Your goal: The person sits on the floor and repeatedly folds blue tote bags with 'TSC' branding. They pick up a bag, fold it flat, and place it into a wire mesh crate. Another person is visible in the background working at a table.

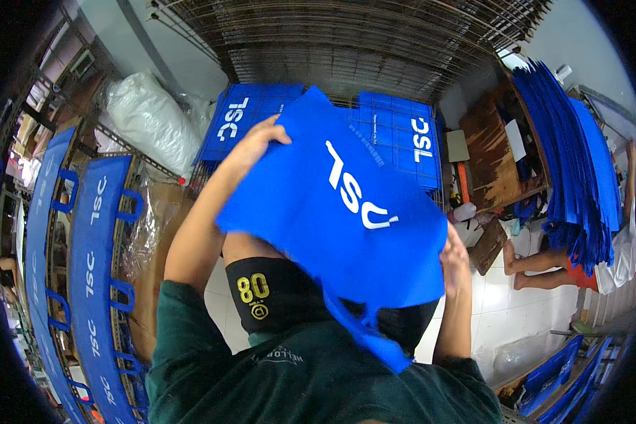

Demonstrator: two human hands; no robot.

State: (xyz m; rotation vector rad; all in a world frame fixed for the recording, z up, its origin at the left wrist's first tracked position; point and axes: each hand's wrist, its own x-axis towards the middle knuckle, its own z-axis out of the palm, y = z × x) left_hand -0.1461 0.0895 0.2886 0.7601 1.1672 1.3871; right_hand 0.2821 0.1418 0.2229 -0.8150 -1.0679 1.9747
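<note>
A blue fabric bag [290, 191] with white print hangs tilted in front of my body, held up between both hands. My left hand [265, 138] grips its upper left edge, fingers closed over the cloth. My right hand [454, 258] is at its right edge, with the fingers partly hidden by the bag. A blue strap [364, 332] dangles from the lower edge toward my lap. Beyond the bag, more printed blue pieces [240, 116] lie on a wire mesh rack [318, 60], partly covered by the bag I hold.
To the left, shelves carry blue bags [95, 247] with loop handles, near a white plastic sack [152, 124]. At right, blue sheets [562, 162] hang in a thick stack beside a wooden board [495, 152]. Another person's legs [544, 268] show on the tiled floor [509, 318].
</note>
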